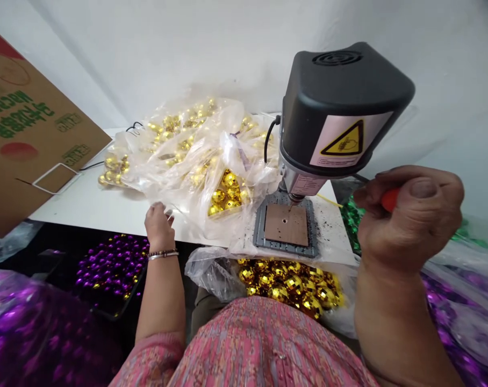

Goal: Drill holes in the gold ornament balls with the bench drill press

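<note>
My right hand [409,215] is wrapped round the red-orange knob [389,200] to the right of a black bench drill press [344,102]. Below the drill's chuck [295,199], a brown square board [286,224] with a small hole lies on the grey base plate [260,236]. Near the table's front edge my left hand [159,220] has its fingers curled, beside a clear plastic bag [179,183] of gold faceted balls. What those fingers hold, if anything, is hidden. More gold faceted balls [292,285] lie in an open plastic bag at my lap.
A cardboard box [30,134] leans in from the left of the white table [78,204]. Purple balls [110,269] fill a dark crate below. Bags of purple balls [38,333] stand at lower left and right, with green ones [352,220] behind. Dark shavings dot the tabletop.
</note>
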Demonstrator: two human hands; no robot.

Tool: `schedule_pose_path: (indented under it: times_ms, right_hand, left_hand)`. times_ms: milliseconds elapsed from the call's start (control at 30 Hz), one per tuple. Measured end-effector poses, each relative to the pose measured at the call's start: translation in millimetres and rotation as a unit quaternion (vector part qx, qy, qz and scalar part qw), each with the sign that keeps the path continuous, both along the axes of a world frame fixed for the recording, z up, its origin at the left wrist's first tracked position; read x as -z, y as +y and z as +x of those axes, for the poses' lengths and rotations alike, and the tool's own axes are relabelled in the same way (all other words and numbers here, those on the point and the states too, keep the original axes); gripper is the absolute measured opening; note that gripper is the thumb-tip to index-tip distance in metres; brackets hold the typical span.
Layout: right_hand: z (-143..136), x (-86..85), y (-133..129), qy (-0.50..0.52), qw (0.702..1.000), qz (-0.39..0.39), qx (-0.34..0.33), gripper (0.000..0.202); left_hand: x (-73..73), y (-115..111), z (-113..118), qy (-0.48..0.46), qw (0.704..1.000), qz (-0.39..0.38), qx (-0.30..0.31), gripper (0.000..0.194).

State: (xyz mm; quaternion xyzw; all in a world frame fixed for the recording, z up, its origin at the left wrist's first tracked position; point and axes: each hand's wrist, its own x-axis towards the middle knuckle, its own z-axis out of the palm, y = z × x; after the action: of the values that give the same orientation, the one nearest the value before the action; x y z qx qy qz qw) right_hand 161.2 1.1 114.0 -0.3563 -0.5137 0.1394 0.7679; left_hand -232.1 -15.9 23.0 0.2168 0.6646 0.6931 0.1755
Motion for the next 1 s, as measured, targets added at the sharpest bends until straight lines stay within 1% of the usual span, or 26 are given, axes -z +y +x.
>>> schedule_pose_path:
  times_ms: [33,67,100,133,167,200,233,267,300,333,400,467,533,600,633,667,700,733,767,800,833,867,900,933,967,1000]
  right_hand:
    - [0,0.0,0,0.001,1.000,-0.003,-0.002,0.038]
    - [0,-0.1,0,0.003,1.000,-0.008,-0.003,0.038]
    - [-1,-0.1,-1,0.003,1.000,-0.012,-0.002,0.038]
    - [-1,-0.1,-1,0.003,1.000,-0.014,0.000,0.037]
    - [-1,0.0,-1,0.003,1.000,-0.015,0.002,0.037]
    - [-1,0.2,-2,0.005,1.000,-0.013,0.003,0.037]
    - [-1,0.5,-2,0.006,1.000,-0.011,0.002,0.036]
    - [-1,0.9,-2,0.006,1.000,-0.009,-0.001,0.036]
    - [0,1.3,-3,0.003,1.000,-0.007,-0.004,0.035]
    - [0,1.8,-3,-0.002,1.000,-0.007,-0.007,0.035]
    - [1,2.5,-3,-0.014,1.000,-0.009,-0.014,0.034]
    - [2,2.9,-4,-0.019,1.000,-0.010,-0.023,0.033]
    - [3,3.1,-5,-0.015,0.999,-0.006,-0.030,0.032]
    - [2,3.5,-5,-0.013,0.999,-0.006,-0.032,0.033]
    - [2,3.9,-6,-0.013,0.999,-0.008,-0.033,0.033]
    - [3,4.4,-6,-0.013,0.999,-0.012,-0.035,0.034]
    - [3,4.9,-6,-0.014,0.999,-0.015,-0.038,0.034]
    - [4,5.6,-6,-0.017,0.999,-0.016,-0.042,0.034]
    - [4,6.2,-6,-0.019,0.999,-0.017,-0.046,0.033]
    - [5,6.7,-6,-0.022,0.998,-0.019,-0.051,0.033]
    - [5,7.1,-6,-0.024,0.998,-0.020,-0.053,0.033]
    - [6,7.3,-5,-0.024,0.998,-0.020,-0.054,0.033]
    - [6,7.5,-5,-0.022,0.998,-0.020,-0.054,0.033]
    - [6,7.5,-5,-0.019,0.998,-0.020,-0.055,0.033]
    - [5,7.6,-5,-0.016,0.998,-0.017,-0.054,0.033]
    - [5,7.8,-4,-0.015,0.998,-0.013,-0.053,0.033]
  left_hand:
    - [1.8,-8,4,0.024,0.998,-0.024,-0.055,0.018]
    - [2.6,-15,12,0.070,0.989,-0.042,-0.124,0.026]
    - [2.6,-21,22,0.132,0.974,-0.046,-0.181,0.033]
    - [1.9,-25,35,0.214,0.958,-0.039,-0.188,0.036]
    - [1.1,-25,49,0.286,0.948,-0.018,-0.136,0.032]
    - [0.4,-23,64,0.336,0.941,0.006,-0.037,0.028]
    - [0.4,-18,77,0.367,0.926,0.015,0.087,0.026]
    - [1.0,-12,89,0.385,0.904,0.014,0.187,0.026]
    - [2.4,-4,99,0.399,0.886,-0.002,0.236,0.027]
    - [4.3,4,106,0.419,0.873,-0.039,0.248,0.029]
    - [8.7,16,112,0.466,0.837,-0.162,0.238,0.032]
    - [12.3,20,114,0.504,0.785,-0.277,0.228,0.031]
    - [14.7,16,116,0.526,0.740,-0.334,0.253,0.032]
    - [16.9,10,121,0.525,0.716,-0.356,0.293,0.036]
    - [18.3,7,124,0.514,0.711,-0.366,0.310,0.041]
    - [20.2,5,127,0.498,0.714,-0.373,0.320,0.048]
    - [22.2,5,130,0.477,0.726,-0.374,0.324,0.054]
    - [24.4,5,132,0.451,0.749,-0.363,0.322,0.058]
    - [26.2,5,133,0.415,0.783,-0.338,0.317,0.060]
    - [27.4,6,132,0.366,0.824,-0.298,0.314,0.060]
    - [27.5,5,132,0.301,0.867,-0.245,0.312,0.060]
    - [26.5,4,130,0.222,0.903,-0.184,0.317,0.062]
    - [24.2,1,129,0.134,0.927,-0.123,0.329,0.064]
    - [20.6,-3,128,0.046,0.934,-0.069,0.348,0.066]
    - [16.2,-8,127,-0.036,0.928,-0.026,0.369,0.066]
    - [11.4,-13,128,-0.105,0.914,0.002,0.392,0.064]
